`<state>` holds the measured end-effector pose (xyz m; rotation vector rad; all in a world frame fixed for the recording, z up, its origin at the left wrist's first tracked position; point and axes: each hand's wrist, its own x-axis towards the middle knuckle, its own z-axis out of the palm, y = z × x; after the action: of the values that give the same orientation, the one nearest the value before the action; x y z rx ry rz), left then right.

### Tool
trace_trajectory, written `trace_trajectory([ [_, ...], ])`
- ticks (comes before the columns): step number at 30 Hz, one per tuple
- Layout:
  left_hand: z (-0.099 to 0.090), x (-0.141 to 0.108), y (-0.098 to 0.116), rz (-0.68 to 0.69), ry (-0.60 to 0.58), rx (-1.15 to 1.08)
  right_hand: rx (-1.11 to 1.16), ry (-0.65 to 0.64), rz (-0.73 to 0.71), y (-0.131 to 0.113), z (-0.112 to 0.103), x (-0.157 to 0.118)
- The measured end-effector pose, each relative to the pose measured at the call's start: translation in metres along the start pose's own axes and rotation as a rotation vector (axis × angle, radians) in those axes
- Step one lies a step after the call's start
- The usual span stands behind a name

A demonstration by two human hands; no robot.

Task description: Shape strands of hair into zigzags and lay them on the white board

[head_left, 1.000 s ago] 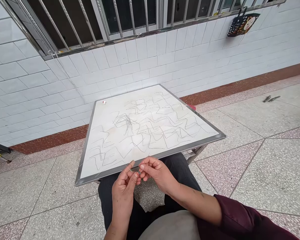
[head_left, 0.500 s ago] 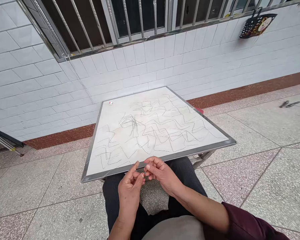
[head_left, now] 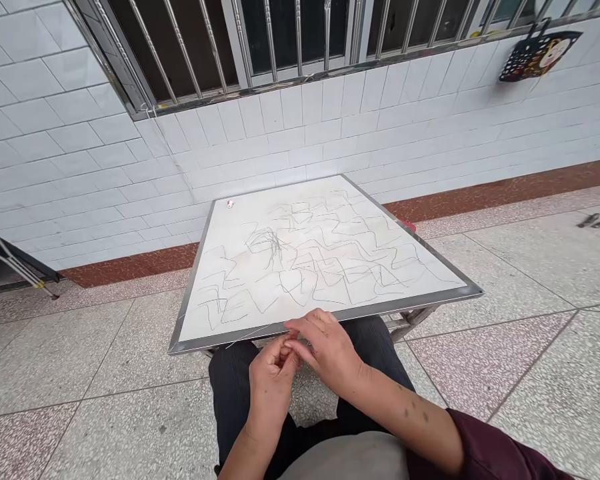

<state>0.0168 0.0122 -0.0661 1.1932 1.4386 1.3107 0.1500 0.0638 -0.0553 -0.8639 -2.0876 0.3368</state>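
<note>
A thin wire point(head_left: 250, 334) runs out to the left from between my hands, across the near table edge. My left hand point(head_left: 273, 377) is closed, its thumb and fingertips pinching the wire. Over its fingertips reaches my right hand point(head_left: 327, 347), also closed, with thumb and fingers around the same spot on the wire. The pinched part is mostly hidden by the fingers. Both hands are above my lap at the near edge of the white table point(head_left: 240, 267). Many wires bent in zigzags point(head_left: 347, 267) lie spread over its top, and a tangled bunch of wires point(head_left: 267, 241) lies left of centre.
A small red-and-white object point(head_left: 231, 204) sits near the table's far left corner. Behind stands a tiled wall with a barred window point(head_left: 300, 40). A patterned bag point(head_left: 537, 57) hangs from the bars at right. Metal legs point(head_left: 25, 270) show at far left.
My hands have come closer together, the right one now overlapping the left fingertips. More wire now sticks out to the left. The view has shifted slightly, moving the table right in the picture.
</note>
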Motion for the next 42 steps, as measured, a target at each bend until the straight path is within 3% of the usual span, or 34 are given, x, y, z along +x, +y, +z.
trace_trajectory([
  [6,0.0,-0.002,-0.001,0.034,-0.025,0.081,0.064,0.014,0.022,0.003,0.002,-0.002],
  [17,0.001,-0.004,-0.005,0.185,-0.115,0.34,0.239,-0.032,0.218,0.002,-0.001,0.003],
  [26,-0.009,0.0,-0.004,0.095,-0.137,0.289,0.339,-0.02,0.361,0.01,-0.006,0.006],
  [28,-0.018,0.002,0.002,0.057,-0.072,0.247,0.308,-0.005,0.337,0.012,-0.009,0.007],
  [30,-0.029,0.003,0.013,0.051,0.088,0.185,0.24,0.009,0.297,0.013,-0.011,0.006],
  [33,-0.039,-0.001,0.033,0.152,0.279,0.127,0.121,0.014,0.223,0.013,-0.013,0.004],
  [37,-0.038,-0.008,0.05,0.293,0.18,0.34,0.036,0.001,0.169,0.011,-0.013,0.003],
  [42,-0.031,-0.008,0.044,0.33,0.101,0.548,0.137,-0.012,0.241,0.008,-0.017,0.002],
])
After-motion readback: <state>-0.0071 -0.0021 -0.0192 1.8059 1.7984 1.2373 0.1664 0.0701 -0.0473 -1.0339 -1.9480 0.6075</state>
